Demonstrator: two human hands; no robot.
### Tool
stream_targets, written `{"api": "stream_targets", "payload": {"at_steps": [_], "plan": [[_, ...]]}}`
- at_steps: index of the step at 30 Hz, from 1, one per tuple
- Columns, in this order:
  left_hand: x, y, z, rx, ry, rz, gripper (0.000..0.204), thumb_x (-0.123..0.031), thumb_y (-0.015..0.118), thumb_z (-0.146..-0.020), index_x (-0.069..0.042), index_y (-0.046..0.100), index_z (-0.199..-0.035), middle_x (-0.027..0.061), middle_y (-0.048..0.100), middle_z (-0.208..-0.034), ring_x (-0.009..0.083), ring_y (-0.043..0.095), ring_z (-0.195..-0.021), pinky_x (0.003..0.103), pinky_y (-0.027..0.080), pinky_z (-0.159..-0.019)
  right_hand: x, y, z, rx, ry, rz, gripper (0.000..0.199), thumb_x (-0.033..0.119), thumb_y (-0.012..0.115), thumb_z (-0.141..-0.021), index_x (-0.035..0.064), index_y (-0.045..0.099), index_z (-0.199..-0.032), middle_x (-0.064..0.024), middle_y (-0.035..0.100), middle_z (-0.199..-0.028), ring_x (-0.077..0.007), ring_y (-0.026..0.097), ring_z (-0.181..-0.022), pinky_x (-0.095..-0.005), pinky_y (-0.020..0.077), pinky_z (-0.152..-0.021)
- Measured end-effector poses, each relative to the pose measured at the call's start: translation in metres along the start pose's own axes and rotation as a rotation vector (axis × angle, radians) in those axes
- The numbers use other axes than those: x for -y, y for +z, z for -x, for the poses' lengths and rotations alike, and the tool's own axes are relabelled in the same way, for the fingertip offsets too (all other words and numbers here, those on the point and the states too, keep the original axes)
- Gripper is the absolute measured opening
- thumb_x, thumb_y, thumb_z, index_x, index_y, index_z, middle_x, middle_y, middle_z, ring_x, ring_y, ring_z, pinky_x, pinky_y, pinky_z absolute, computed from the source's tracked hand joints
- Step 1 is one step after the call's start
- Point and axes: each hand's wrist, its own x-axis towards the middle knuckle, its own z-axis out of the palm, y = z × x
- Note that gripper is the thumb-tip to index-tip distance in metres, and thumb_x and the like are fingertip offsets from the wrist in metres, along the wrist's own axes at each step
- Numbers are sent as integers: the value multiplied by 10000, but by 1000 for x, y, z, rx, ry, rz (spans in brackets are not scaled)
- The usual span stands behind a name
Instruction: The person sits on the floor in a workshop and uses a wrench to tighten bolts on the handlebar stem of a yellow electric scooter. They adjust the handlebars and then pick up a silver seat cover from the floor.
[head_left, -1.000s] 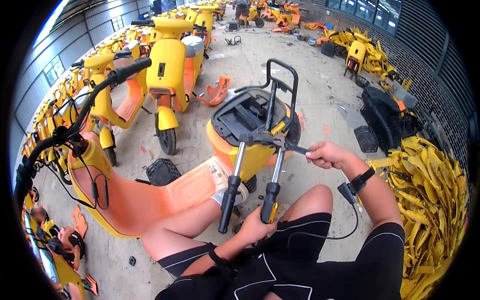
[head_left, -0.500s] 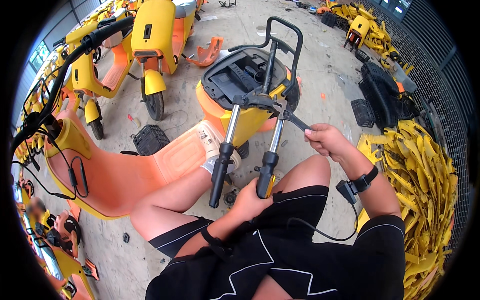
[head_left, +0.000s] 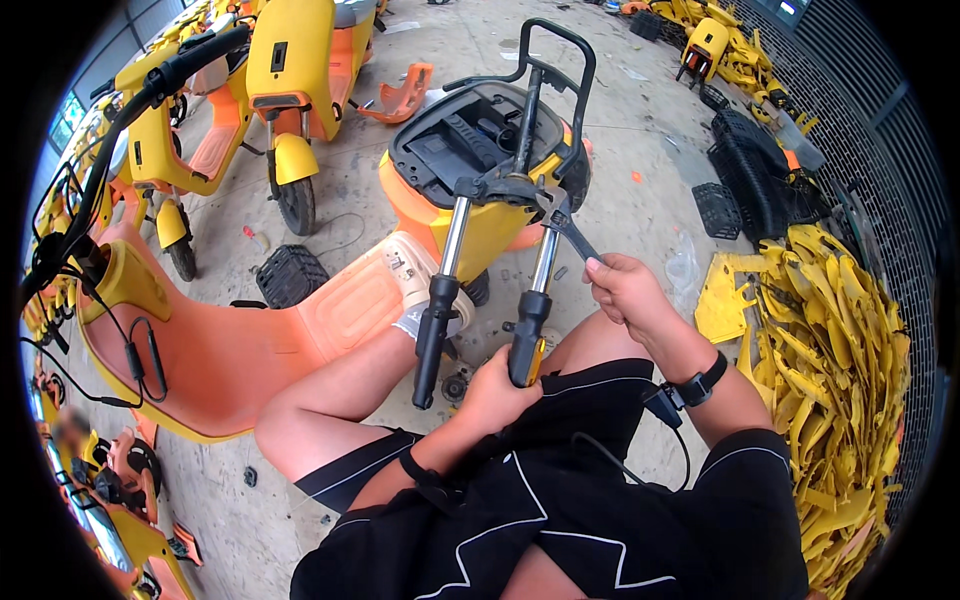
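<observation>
A front fork assembly slants across my lap, with two chrome-and-black legs and a black stem. My left hand (head_left: 502,392) is closed round the lower end of the right fork leg (head_left: 527,335); a yellow strip shows beside it. In my right hand (head_left: 630,292) is the handle end of a dark adjustable wrench (head_left: 576,238). The wrench's head sits at the fork crown (head_left: 500,190), at the top of the right leg. The left fork leg (head_left: 434,335) touches neither hand. Behind the crown, the stem leans over a yellow-orange scooter body (head_left: 470,238) with an open black compartment.
An orange scooter floorboard (head_left: 345,312) lies at left, under a handlebar (head_left: 165,80) with hanging cables. Yellow scooters (head_left: 290,70) stand behind. Yellow panels (head_left: 825,390) are heaped at right, near black baskets (head_left: 718,210). A black crate (head_left: 290,275) rests on the floor.
My right hand has swung the wrench handle down toward me and slightly left, its head staying at the crown. My left hand keeps its hold on the fork leg. The view has shifted slightly.
</observation>
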Motion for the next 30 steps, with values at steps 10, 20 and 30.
{"api": "stream_targets", "payload": {"at_steps": [10, 20, 30], "plan": [[2, 1, 0, -10, -5, -39, 648, -178, 786, -774, 46, 542, -1331, 158, 690, -1052, 224, 676, -941, 360, 535, -876, -17, 29, 5, -121, -54, -70, 293, 294, 571, -1057, 12, 590, -979, 35, 449, -631, -54, 319, -461, -235, 266, -416], [-5, -2, 1, -4, 4, -105, 627, -229, 771, -772, 37, 549, -1294, 219, 695, -1019, 325, 694, -966, 405, 537, -883, -29, 58, 5, -214, -96, -141, 316, 335, 583, -1051, 27, 587, -978, 39, 455, -641, -52, 332, -465, -234, 256, -421], [-12, -5, 3, 15, -19, -139, 652, -244, 760, -767, 41, 532, -1307, 246, 706, -1022, 363, 711, -968, 421, 545, -871, -37, 85, 4, -283, -119, -241, 274, 292, 564, -1064, 38, 583, -964, 37, 472, -660, -50, 362, -501, -233, 274, -451]]}}
